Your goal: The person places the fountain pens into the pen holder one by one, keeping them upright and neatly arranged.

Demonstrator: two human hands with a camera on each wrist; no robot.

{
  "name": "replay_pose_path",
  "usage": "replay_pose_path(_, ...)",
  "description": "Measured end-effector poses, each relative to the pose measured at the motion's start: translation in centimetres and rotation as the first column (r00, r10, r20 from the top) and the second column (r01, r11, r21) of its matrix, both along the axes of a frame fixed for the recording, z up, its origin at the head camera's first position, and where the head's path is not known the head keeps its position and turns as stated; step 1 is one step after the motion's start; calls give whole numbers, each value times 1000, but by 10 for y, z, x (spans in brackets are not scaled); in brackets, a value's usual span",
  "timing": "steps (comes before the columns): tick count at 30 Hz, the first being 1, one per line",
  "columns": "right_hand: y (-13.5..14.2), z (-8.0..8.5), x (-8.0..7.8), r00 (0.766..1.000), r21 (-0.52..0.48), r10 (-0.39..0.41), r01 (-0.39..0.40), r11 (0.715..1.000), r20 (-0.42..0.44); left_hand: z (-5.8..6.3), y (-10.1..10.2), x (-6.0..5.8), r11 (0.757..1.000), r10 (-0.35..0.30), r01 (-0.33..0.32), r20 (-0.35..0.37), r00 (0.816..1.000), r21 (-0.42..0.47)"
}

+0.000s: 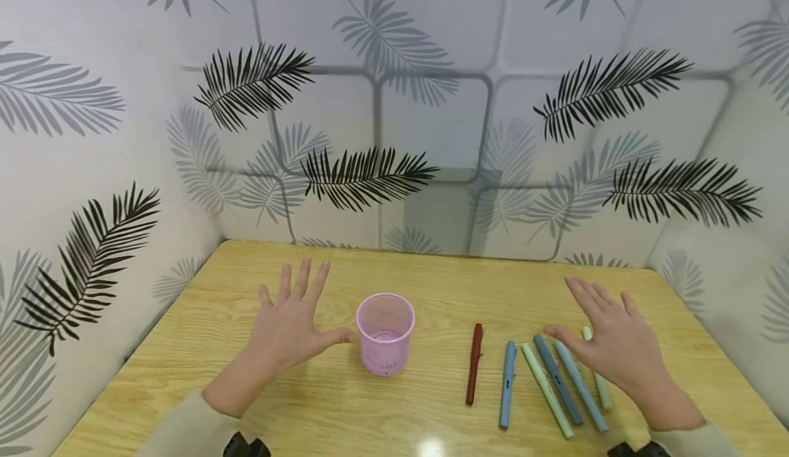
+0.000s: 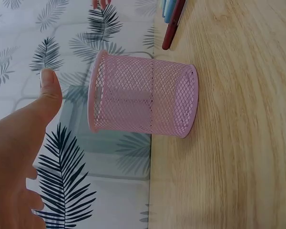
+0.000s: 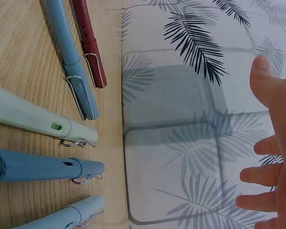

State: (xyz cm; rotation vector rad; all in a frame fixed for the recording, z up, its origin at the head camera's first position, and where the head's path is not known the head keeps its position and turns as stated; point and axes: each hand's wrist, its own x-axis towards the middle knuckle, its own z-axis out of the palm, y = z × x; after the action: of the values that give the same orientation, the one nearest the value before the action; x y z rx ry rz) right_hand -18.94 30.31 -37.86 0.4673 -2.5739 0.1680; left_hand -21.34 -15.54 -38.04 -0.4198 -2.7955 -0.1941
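Observation:
A pink mesh pen holder (image 1: 385, 357) stands upright on the table. My left hand (image 1: 286, 334) is spread beside it, thumb pointing toward its rim, holding nothing; the left wrist view shows a gap between thumb and holder. To the right lie a dark red pen (image 1: 474, 368), a blue pen (image 1: 507, 388), a light green pen (image 1: 547, 390), a darker blue pen (image 1: 559, 379) and a light blue pen (image 1: 581, 387). Above the rightmost pens hovers my right hand (image 1: 619, 347), fingers extended and nothing held. It partly covers another green pen (image 1: 604, 392).
The wooden table (image 1: 308, 416) meets a leaf-patterned wall covering (image 1: 431, 128) at its back edge, and similar covering rises on both sides. In the right wrist view, the pens' metal clips (image 3: 83, 98) face the wall.

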Motion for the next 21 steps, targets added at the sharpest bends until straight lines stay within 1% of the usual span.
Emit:
replay_pose_path(3, 1, -3, -1, 998, -55, 22, -25, 998, -54, -2, 1, 0, 999, -44, 46, -58, 997, 27)
replay_pose_path(6, 2, -4, -3, 995, -107, 32, -42, 993, -93, -3, 4, -1, 993, -83, 93, -125, 989, 75)
replay_pose_path(8, 3, -4, -4, 995, -141, 21, -35, 989, -98, -4, 6, -1, 986, -100, 120, -168, 981, 114)
replay_pose_path(10, 4, -4, -4, 997, -180, 4, -19, 983, -83, -5, 8, -1, 977, -111, 142, -189, 976, 161)
replay_pose_path(12, 6, -5, -4, 999, -213, -18, 8, 977, -42, -7, 11, -2, 966, -118, 157, -186, 975, 205)
replay_pose_path(14, 8, -5, -4, 999, -236, -32, 32, 971, 3, -10, 14, -2, 957, -118, 156, -162, 980, 245)
replay_pose_path(17, 9, -7, -3, 996, -264, -47, 64, 962, 74, -16, 18, -1, 947, -101, 130, -112, 989, 294)
replay_pose_path(19, 10, -8, -2, 992, -295, -56, 88, 951, 115, -19, 20, 0, 939, -94, 122, -101, 990, 320)
replay_pose_path(21, 11, -11, -2, 988, -338, -67, 112, 935, 142, -22, 22, 0, 930, -98, 130, -110, 989, 343)
